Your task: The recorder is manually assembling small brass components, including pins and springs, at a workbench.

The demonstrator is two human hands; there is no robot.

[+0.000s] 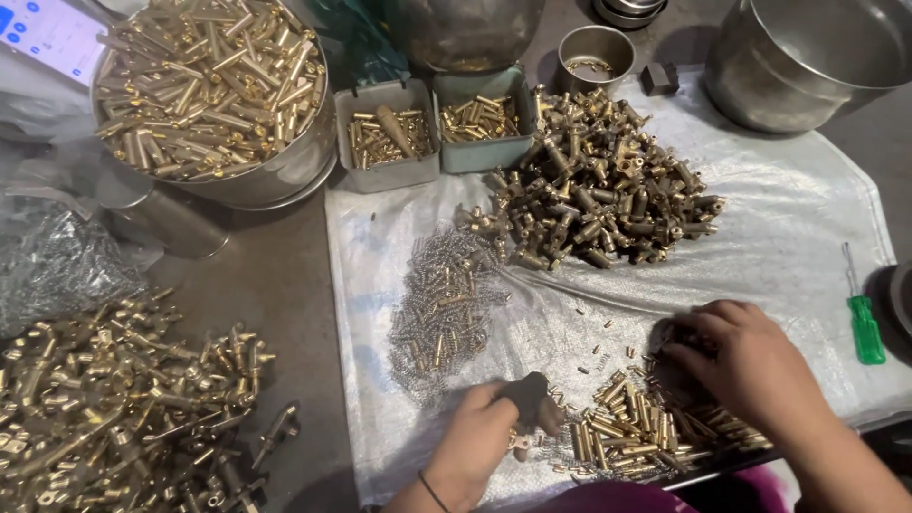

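My left hand [480,432] at bottom centre pinching a small brass fitting [519,441], my right hand [746,361] lower right, fingers curled into a pile of brass pins [636,427]

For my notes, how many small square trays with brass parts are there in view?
2. The grey tray stands beside the big bowl of brass pins. The green tray touches its right side, behind the heap of dark fittings. Others may lie outside the view.

Your count of what's laid out

You have two hands at work, two small grey trays [388,171] [480,152], one green screwdriver [864,328], one white sheet [788,218], and brass pieces in five heaps beyond counting.
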